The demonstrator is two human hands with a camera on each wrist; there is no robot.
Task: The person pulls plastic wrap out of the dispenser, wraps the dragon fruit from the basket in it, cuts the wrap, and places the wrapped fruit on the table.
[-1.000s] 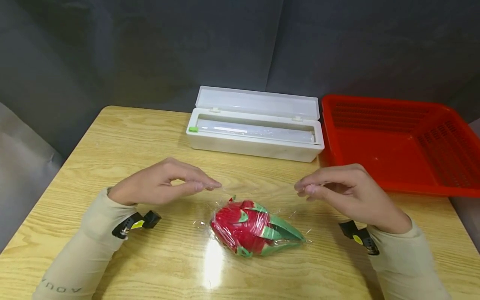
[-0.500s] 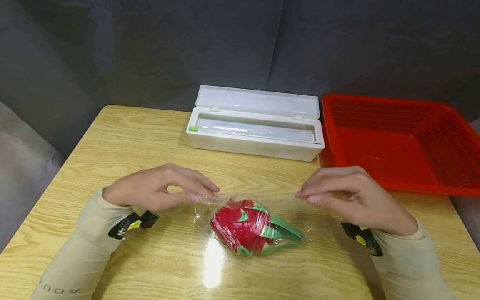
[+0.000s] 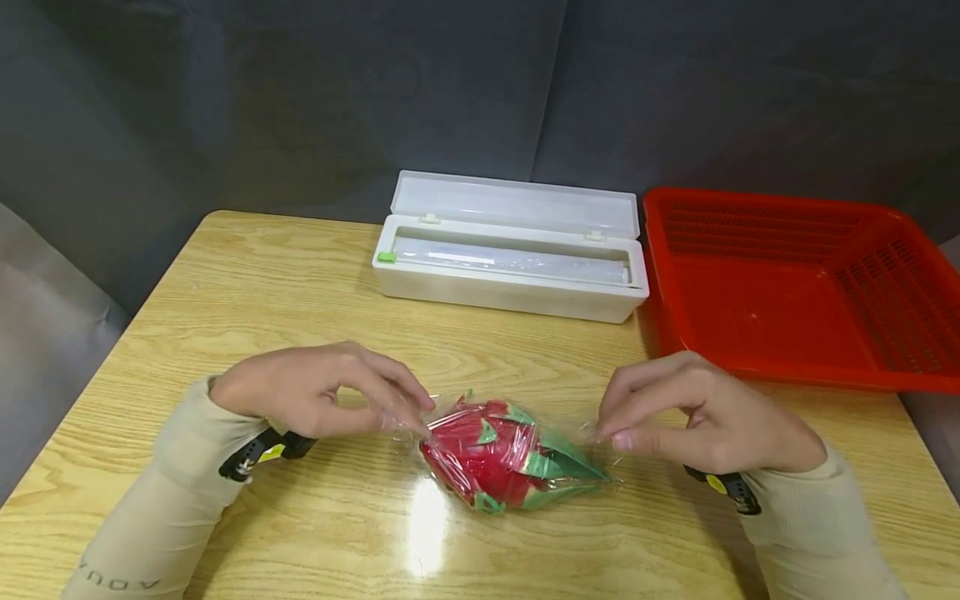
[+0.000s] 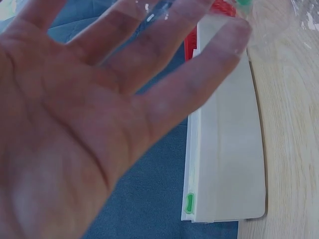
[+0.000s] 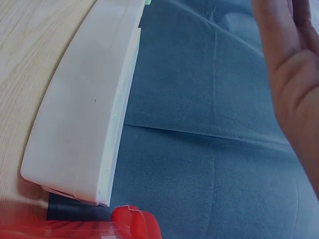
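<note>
A red dragon fruit with green scales lies on the wooden table, wrapped in clear cling film that shines and wrinkles around it. At its left end my left hand pinches the film's edge between thumb and fingers. My right hand pinches the film at the other side, close to the green tips. In the left wrist view, film overlaps the spread fingers of the left hand; its thumb is out of sight. Only part of the right hand shows in the right wrist view, its fingertips cut off.
Behind the fruit stands a white cling film dispenser, lid raised, a film roll inside and a green slider at its left. A red plastic basket sits at the right, beside the dispenser. A dark cloth hangs behind the table.
Both hands have come down and nearer the person, bringing the film's far edge from behind the dragon fruit towards it. The fruit, dispenser and basket stay put.
</note>
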